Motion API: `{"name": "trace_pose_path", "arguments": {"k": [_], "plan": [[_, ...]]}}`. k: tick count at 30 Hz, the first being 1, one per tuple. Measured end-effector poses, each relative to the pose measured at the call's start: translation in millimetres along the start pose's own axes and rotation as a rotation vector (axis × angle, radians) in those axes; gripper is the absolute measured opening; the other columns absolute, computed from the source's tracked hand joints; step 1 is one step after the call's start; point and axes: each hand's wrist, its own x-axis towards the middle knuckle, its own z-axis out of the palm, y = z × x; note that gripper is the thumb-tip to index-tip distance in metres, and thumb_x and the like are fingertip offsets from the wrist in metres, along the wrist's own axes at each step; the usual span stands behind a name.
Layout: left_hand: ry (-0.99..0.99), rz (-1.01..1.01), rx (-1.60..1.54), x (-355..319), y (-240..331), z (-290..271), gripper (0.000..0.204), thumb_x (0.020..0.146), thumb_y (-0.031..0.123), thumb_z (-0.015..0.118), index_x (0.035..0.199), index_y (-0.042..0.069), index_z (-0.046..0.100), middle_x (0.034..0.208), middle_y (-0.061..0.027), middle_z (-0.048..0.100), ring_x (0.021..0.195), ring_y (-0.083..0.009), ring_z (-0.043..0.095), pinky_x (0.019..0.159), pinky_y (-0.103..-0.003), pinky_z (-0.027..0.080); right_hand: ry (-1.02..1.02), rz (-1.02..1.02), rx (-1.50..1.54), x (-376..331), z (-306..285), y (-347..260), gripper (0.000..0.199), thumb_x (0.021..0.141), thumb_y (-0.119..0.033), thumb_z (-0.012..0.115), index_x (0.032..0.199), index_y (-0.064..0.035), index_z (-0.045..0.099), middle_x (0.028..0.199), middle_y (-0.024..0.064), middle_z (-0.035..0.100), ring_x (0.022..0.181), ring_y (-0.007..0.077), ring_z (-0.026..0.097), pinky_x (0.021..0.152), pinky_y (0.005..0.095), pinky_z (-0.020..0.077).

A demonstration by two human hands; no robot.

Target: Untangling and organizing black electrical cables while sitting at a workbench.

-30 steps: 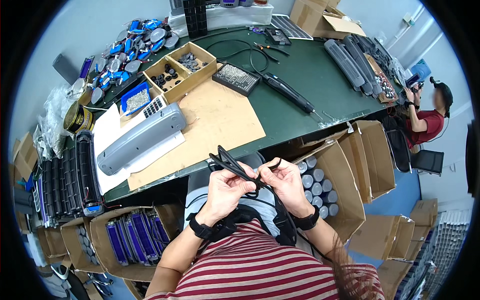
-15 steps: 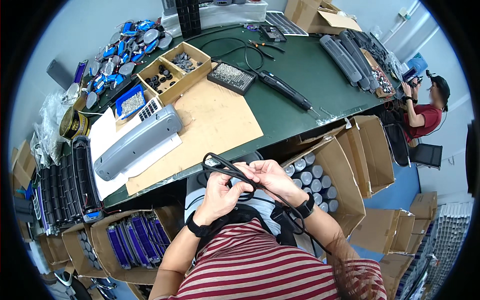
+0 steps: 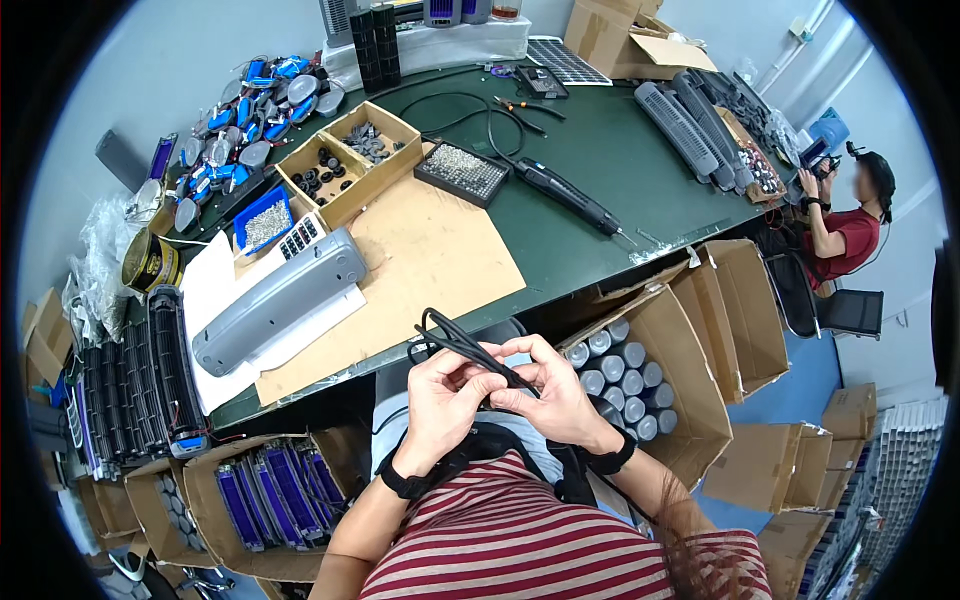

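A looped bundle of black cable [image 3: 447, 333] is held in front of my body, just off the table's near edge. My left hand [image 3: 443, 402] is closed around it, thumb pressed on the strands. Close beside, my right hand [image 3: 553, 398] pinches the same bundle at its right end, its fingertips near those of the left. Loops stick out beyond my left fingers toward the table. Part of the bundle between the hands is hidden by my fingers. Behind them on brown cardboard and white paper lies a long grey plastic housing [image 3: 280, 300].
On the green table [image 3: 600, 140] are an electric screwdriver [image 3: 570, 195], a black tray of small metal parts [image 3: 462, 172], a divided wooden box [image 3: 395, 150] and a blue tray [image 3: 264, 215]. A carton of grey cylinders [image 3: 690, 400] stands at right. A person [image 3: 850, 220] sits at far right.
My right hand has turned and closed in on the bundle beside the left. The cable length that hung over my right wrist no longer shows there.
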Motion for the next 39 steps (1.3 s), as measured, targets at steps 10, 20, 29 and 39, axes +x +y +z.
{"name": "trace_pose_path", "arguments": {"k": [10,20,29,39], "plan": [[-0.008,-0.169,0.179,0,13,-9,0.033,0.082,-0.008,0.064,0.114,-0.003,0.062,0.092,-0.0074,0.064,0.080,-0.0124,0.066,0.073,-0.024,0.055,0.088,-0.217,-0.450,3,6,10,0.032,0.081,0.001,0.070,0.108,0.0034,0.054,0.099,0.0153,0.070,0.090,0.0192,0.069,0.075,0.0276,0.0531],[0.043,-0.205,0.132,-3,12,-12,0.056,0.076,-0.008,0.067,0.126,-0.004,0.043,0.105,-0.0094,0.051,0.074,-0.0101,0.065,0.062,-0.018,0.053,0.039,-0.350,-0.549,4,3,16,0.053,0.078,0.016,0.059,0.128,-0.0007,0.054,0.100,0.0150,0.064,0.087,0.0228,0.065,0.072,0.0300,0.0546],[0.071,-0.328,-0.238,3,22,-9,0.051,0.079,-0.007,0.069,0.125,-0.002,0.047,0.104,-0.0140,0.063,0.079,-0.0150,0.068,0.070,-0.024,0.057,-0.093,-0.365,-0.701,6,-2,6,0.066,0.077,0.019,0.050,0.140,0.0004,0.037,0.105,0.0189,0.053,0.089,0.0318,0.060,0.070,0.0366,0.0541],[0.052,-0.319,-0.205,5,10,-9,0.018,0.084,0.001,0.068,0.101,-0.002,0.061,0.093,-0.0101,0.067,0.080,-0.0138,0.066,0.072,-0.026,0.057,0.203,-0.471,-0.618,7,1,8,0.033,0.078,0.000,0.072,0.110,-0.0007,0.066,0.090,0.0113,0.059,0.077,0.0176,0.060,0.065,0.0272,0.0505]]}}
